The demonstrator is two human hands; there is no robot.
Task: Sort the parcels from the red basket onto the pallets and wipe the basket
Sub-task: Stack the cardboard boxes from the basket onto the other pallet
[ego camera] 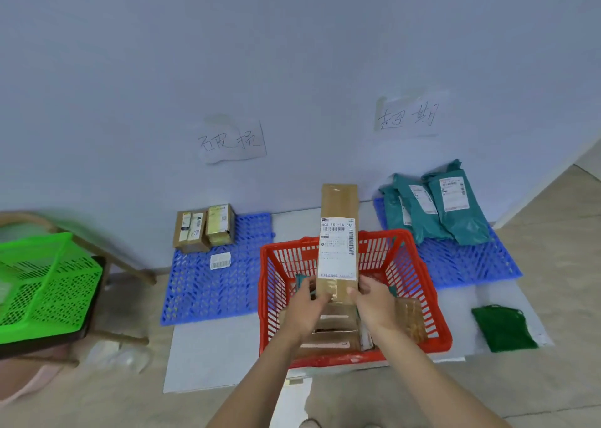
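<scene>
A long brown cardboard parcel [339, 206] with a white shipping label is held upright above the red basket [432, 314]. My left hand [305, 307] grips its lower left edge and my right hand [374, 304] grips its lower right edge. Inside the basket lie more brown parcels [328, 330], partly hidden by my hands. The left blue pallet [208, 291] carries two small cardboard boxes [205, 227] and a loose white label [220, 260]. The right blue pallet [461, 262] holds several teal mailer bags [435, 206].
A green cloth [502, 328] lies on the white sheet [211, 356] right of the basket. A green basket [45, 284] rests on a wooden chair [123, 265] at the left. Two handwritten paper signs [232, 141] hang on the wall above the pallets.
</scene>
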